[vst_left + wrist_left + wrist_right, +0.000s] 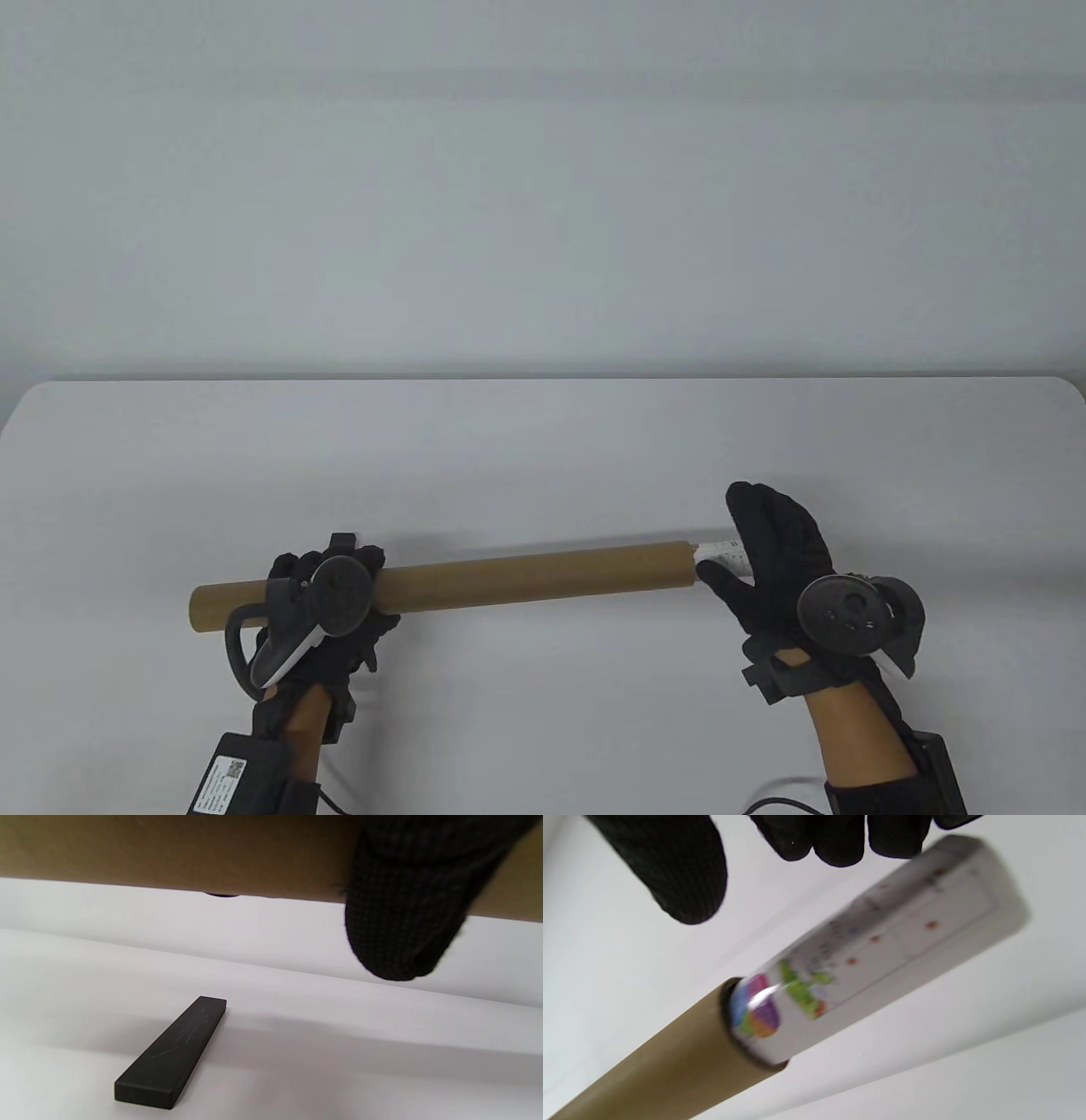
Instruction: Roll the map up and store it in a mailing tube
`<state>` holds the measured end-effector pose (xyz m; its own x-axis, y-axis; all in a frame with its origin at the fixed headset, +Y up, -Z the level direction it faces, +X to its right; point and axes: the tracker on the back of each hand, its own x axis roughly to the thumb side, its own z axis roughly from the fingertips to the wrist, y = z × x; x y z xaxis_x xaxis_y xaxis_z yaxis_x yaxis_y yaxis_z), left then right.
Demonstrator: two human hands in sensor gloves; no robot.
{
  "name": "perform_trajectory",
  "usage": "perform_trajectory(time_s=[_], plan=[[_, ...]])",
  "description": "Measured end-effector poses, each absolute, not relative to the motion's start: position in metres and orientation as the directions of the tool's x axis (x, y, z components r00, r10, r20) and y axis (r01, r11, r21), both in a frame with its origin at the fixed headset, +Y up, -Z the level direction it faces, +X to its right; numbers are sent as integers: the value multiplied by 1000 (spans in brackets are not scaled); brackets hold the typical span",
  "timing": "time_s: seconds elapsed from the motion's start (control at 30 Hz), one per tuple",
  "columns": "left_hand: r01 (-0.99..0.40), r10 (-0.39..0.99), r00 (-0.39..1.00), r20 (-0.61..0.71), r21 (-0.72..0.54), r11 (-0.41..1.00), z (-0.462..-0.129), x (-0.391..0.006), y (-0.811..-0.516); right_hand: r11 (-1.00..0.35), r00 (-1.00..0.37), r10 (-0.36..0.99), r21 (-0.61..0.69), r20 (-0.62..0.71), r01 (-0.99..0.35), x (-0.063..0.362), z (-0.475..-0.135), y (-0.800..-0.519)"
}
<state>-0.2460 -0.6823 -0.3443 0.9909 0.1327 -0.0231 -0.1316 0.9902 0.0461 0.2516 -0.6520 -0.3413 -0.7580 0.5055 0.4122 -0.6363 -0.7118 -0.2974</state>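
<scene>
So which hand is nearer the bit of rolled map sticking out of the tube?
Right. The right hand is at the rolled map where it juts from the tube's open end. The left hand grips the tube near its opposite end.

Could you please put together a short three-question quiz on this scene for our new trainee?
1. True or false: the map is fully inside the tube.
2. Which hand grips the tube? A) left hand B) right hand C) both
3. Fill in: in the left wrist view, a flat black ___ lies on the table.

Key:
1. False; a rolled end sticks out of the tube's right end.
2. A; the right hand's fingers are straight at the map's end, not round the tube.
3. bar
</scene>
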Motion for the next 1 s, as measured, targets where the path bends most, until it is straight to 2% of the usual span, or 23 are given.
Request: perform_trajectory(time_s=[0.07,0.27,0.37,0.57,0.73,1.0], plan=[[-131,132,991,-19,45,990,-344,-247,-683,-663,-714,577,-283,397,-693,260,-344,-658],[-154,155,988,-5,45,987,-343,-248,-683,-413,-435,826,-142,358,-900,276,-353,-682],[-176,175,984,8,49,983,-344,-249,-683,-322,-316,878,-45,360,-946,273,-355,-690],[-175,175,985,11,40,984,-343,-250,-685,-119,-101,932,29,347,-993,272,-354,-701],[-150,149,988,26,53,987,-341,-243,-682,-56,-26,945,84,327,-995,265,-355,-707],[-121,117,992,50,93,988,-336,-229,-675,-112,-64,938,123,342,-986,250,-354,-708]])
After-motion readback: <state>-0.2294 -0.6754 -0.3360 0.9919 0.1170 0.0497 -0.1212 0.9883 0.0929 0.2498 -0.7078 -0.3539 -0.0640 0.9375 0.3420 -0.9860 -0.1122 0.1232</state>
